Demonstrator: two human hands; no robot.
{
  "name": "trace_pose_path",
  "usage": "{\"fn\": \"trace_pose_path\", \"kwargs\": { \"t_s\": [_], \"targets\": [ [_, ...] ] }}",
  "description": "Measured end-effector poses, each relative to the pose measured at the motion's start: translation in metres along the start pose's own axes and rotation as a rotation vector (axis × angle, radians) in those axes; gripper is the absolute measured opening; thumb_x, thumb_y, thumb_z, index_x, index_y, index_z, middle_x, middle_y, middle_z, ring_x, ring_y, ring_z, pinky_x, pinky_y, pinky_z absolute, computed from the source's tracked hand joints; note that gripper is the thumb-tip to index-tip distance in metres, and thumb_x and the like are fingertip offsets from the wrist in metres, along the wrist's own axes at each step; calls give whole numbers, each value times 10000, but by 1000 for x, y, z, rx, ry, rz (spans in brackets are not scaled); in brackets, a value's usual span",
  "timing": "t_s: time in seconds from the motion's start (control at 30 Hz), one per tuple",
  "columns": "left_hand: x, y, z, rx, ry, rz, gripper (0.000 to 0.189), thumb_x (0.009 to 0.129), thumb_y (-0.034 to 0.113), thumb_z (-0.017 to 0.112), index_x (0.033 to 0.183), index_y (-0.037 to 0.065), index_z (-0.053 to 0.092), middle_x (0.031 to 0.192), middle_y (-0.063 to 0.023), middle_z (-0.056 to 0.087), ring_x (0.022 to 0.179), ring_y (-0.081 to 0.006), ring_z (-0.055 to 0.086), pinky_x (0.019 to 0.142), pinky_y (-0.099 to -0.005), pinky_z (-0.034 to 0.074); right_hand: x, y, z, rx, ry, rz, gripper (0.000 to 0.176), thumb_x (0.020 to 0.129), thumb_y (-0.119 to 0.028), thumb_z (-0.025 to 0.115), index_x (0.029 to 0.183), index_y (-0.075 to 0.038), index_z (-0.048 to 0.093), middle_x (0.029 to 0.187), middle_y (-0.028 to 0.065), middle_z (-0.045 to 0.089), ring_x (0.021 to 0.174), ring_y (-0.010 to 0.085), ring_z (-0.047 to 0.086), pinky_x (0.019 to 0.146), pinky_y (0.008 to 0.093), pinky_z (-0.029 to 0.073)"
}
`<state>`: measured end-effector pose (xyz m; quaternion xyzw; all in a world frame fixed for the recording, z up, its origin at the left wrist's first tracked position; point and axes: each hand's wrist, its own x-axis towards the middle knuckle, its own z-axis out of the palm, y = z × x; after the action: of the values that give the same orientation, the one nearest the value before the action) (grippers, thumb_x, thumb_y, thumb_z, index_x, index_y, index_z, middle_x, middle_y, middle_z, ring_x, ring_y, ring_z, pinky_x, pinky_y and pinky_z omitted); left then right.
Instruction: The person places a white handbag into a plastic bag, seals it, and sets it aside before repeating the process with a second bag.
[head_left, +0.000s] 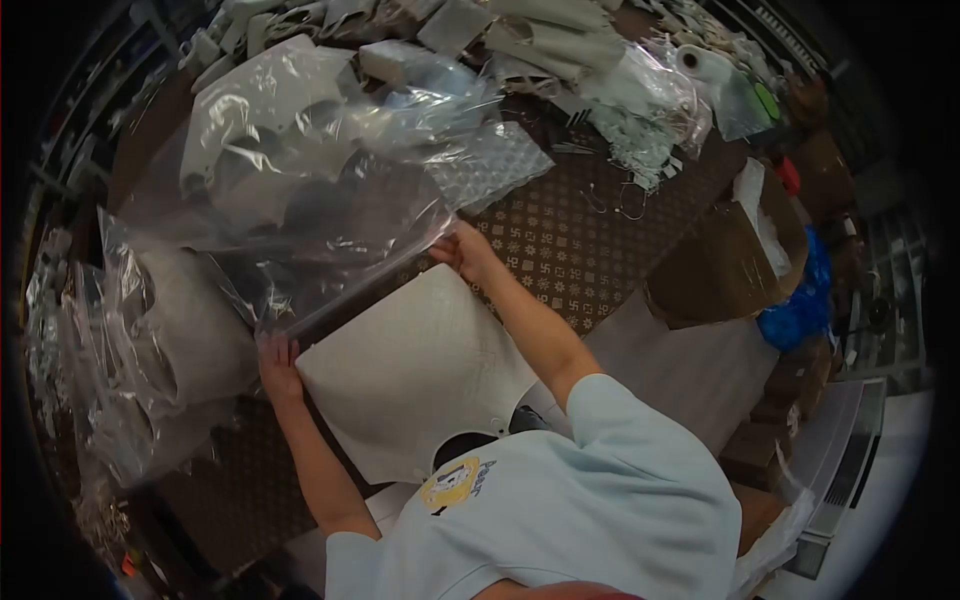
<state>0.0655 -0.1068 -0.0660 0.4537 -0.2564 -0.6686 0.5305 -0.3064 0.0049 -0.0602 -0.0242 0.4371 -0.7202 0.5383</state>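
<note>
A large clear plastic bag [330,285] lies spread across the table, with its near edge stretched between my hands. My left hand [280,368] is closed on the left corner of that edge, beside the far-left corner of a cream fabric bag. At the other end, my right hand [466,252] pinches the clear plastic just beyond the cream bag's far-right corner. The cream fabric bag [410,370] rests flat close to my body, with a curved dark opening and small metal rings at its near side. Its nearest part is hidden by my shirt.
Another cream bag in plastic [265,120] lies at the back left, and more wrapped ones [180,330] at the left. Bubble wrap [495,165] and a heap of tags [640,130] lie beyond. An open cardboard box [715,270] stands right, by a blue plastic bag [800,300].
</note>
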Motion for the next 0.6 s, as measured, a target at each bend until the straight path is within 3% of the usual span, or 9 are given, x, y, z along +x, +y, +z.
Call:
{"fn": "trace_pose_path", "kwargs": {
  "t_s": [0.07, 0.13, 0.2, 0.33, 0.4, 0.43, 0.5, 0.53, 0.6],
  "targets": [
    [29, -34, -39, 158, -123, 24, 529, 875, 352, 534, 1264, 13, 419, 1194, -138, 505, 1066, -230, 510, 928, -345, 392, 21, 32, -26, -33, 31, 71, 247, 896, -263, 476, 1039, -70, 534, 944, 70, 592, 787, 157, 602, 685, 311, 533],
    [11, -27, -28, 459, -59, -287, 483, 883, 367, 504, 1206, 8, 490, 1138, -127, 544, 1059, -219, 507, 893, -328, 396, 19, 43, -38, -126, 9, 63, 289, 875, -279, 500, 1047, -49, 536, 929, 85, 585, 772, 172, 597, 695, 329, 516],
    [-6, -43, -49, 200, -161, -194, 428, 871, 324, 501, 1132, -12, 549, 1101, -118, 564, 991, -222, 531, 809, -331, 421, -8, 23, -34, -480, 61, 155, 345, 847, -291, 517, 1029, -5, 585, 954, 116, 593, 776, 235, 592, 732, 366, 483],
    [-52, -31, -51, 468, -234, -178, 383, 868, 274, 483, 1074, -35, 578, 1002, -107, 606, 890, -229, 570, 747, -359, 440, -11, 31, -55, -888, 9, 225, 386, 844, -330, 495, 906, 27, 630, 936, 160, 624, 827, 287, 608, 751, 382, 473],
    [-57, -28, -48, 699, -75, 14, 388, 884, 277, 450, 1033, -54, 586, 910, -126, 636, 808, -271, 599, 722, -381, 443, -21, 29, -57, -1425, 187, -10, 439, 843, -374, 461, 835, 25, 643, 893, 202, 633, 848, 345, 609, 728, 423, 475],
    [-66, -20, -34, 693, -79, 11, 388, 884, 277, 450, 1033, -54, 586, 910, -126, 636, 808, -271, 599, 722, -381, 443, -33, 22, -53, -1430, 193, -12, 439, 843, -374, 461, 835, 25, 643, 893, 202, 633, 848, 345, 609, 728, 423, 475],
    [-89, 2, -11, 1407, 149, 221, 373, 907, 241, 409, 1029, -69, 579, 864, -163, 645, 784, -312, 607, 720, -388, 445, -66, 12, -46, -1473, 287, -255, 455, 845, -427, 449, 985, -31, 624, 867, 194, 622, 834, 364, 591, 723, 431, 464],
    [-101, 3, -6, 1402, 147, 221, 373, 907, 241, 409, 1029, -69, 579, 864, -163, 645, 784, -312, 607, 720, -388, 445, -78, 7, -44, -1476, 290, -258, 455, 845, -427, 449, 985, -31, 624, 867, 194, 622, 834, 364, 591, 723, 431, 464],
    [-118, 1, 6, 1270, 50, 701, 347, 917, 188, 381, 1088, -60, 553, 960, -202, 624, 851, -340, 604, 744, -383, 455, -95, -3, -41, -1608, 189, -427, 420, 878, -396, 431, 1084, -64, 588, 857, 184, 620, 812, 352, 594, 683, 432, 475]
  ]
}}
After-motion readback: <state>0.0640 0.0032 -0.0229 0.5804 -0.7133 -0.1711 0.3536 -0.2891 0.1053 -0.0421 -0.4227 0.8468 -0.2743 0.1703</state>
